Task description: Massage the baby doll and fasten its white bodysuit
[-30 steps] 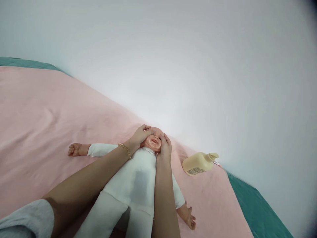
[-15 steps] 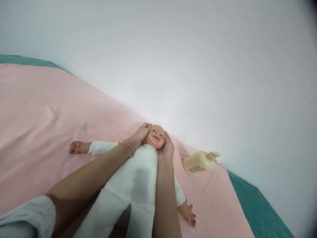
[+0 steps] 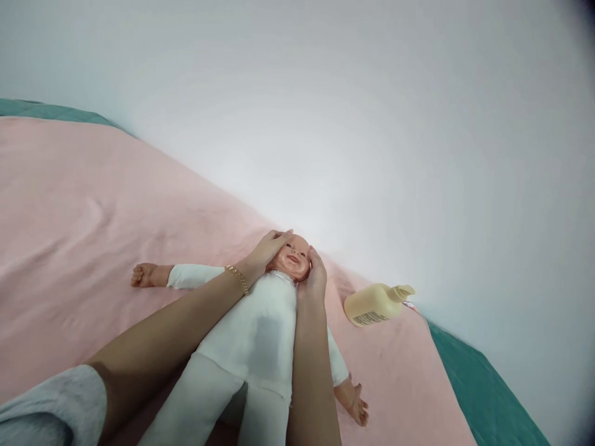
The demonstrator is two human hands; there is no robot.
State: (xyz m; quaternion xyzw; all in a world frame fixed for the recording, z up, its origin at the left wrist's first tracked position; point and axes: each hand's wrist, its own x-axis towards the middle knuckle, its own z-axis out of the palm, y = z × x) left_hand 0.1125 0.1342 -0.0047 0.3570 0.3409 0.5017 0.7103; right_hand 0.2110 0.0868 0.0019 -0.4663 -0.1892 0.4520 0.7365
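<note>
A baby doll [image 3: 267, 310] with a white cloth body and a smiling plastic head lies on its back on a pink sheet [image 3: 116, 204]. My left hand [image 3: 268, 253] cups one side of the head, and its fingertips reach onto the forehead. On the opposite side my right hand [image 3: 317, 275] curves along the cheek and temple, fingers together. Both palms are hidden against the head. A gold chain bracelet [image 3: 237, 279] circles my left wrist. My forearms run along either side of the doll's torso, over its spread arms.
Right of the doll stands a pale yellow pump bottle [image 3: 374, 303] with dark lettering, tilted in view. A white wall [image 3: 325, 111] rises directly behind the doll's head. Green fabric [image 3: 483, 384] shows beyond the pink sheet at the right and far left.
My left fingers have slid a little rightward and up, farther over the doll's forehead. My right hand stays at the side of the head.
</note>
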